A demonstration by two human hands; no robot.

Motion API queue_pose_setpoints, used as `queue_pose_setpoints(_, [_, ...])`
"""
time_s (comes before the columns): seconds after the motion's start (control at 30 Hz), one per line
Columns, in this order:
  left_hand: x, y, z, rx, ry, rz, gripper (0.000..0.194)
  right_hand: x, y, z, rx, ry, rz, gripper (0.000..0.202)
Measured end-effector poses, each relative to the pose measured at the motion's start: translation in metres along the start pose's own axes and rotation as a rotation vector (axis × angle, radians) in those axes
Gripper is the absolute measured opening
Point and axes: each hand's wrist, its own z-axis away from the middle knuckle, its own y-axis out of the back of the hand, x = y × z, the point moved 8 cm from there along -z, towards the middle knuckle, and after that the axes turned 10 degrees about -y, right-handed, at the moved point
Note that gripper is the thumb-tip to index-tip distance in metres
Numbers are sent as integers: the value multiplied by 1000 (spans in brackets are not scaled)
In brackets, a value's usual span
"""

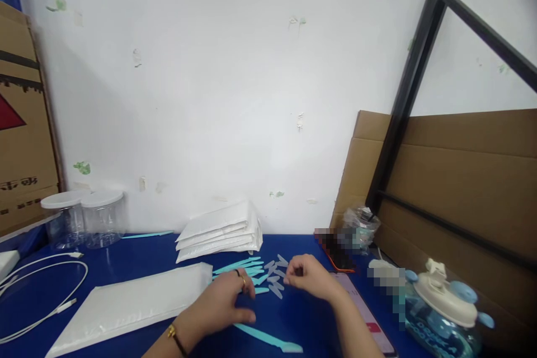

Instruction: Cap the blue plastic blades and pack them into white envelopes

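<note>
Several turquoise plastic sticks [238, 265] lie in a loose pile on the blue table, partly behind my left hand [229, 299]. That hand has its thumb and fingers apart with nothing between them. One more turquoise stick [268, 339] lies in front, near its thumb. My right hand [308, 275] is at the right edge of a scatter of small translucent grey pieces [274, 279]; its fingertips are pinched together, and whatever they hold is too small to make out. A white padded envelope [134, 305] lies flat to the left of my left hand.
Stacked white envelopes [222, 232] rest by the wall. Two clear lidded jars [103, 221] and a white cable [86, 274] are at left. At right are a phone [364, 313], an orange-edged phone [338, 251], a wrapped item [359, 228] and a blue bottle [442, 313].
</note>
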Motion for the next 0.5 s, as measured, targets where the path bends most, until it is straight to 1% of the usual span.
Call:
queue_pose_setpoints(0.03, [8,-10,1,-58,-25,17,35,2,-9,5,-120,-29,-20,22])
queue_pose_setpoints(0.1, [14,-24,3,-118,-17,3,26,7,-30,16,-362,-83,-6,32])
queue_pose_setpoints(0.13, [13,-28,3,-121,0,-12,20,9,-39,20,-442,-101,20,36])
queue_pose_setpoints(0.17, [12,-30,2,-113,17,-17,14,11,-46,23,-491,-112,42,37])
queue_pose_setpoints(0.2, [9,-31,1,-103,34,-7,10,11,-51,23,-509,-120,49,34])
queue_pose_setpoints(0.3, [2,-26,-1,-49,80,55,8,12,-56,16,-477,-136,-22,24])
queue_pose_setpoints(0.37, [-3,-23,-2,-44,113,123,9,12,-53,11,-427,-137,-84,22])
queue_pose_setpoints(0.43, [-9,-20,-1,-41,142,182,11,13,-44,8,-355,-120,-127,23])
queue_pose_setpoints(0.5, [-17,-11,1,12,149,187,13,16,-28,6,-235,-101,-138,25])
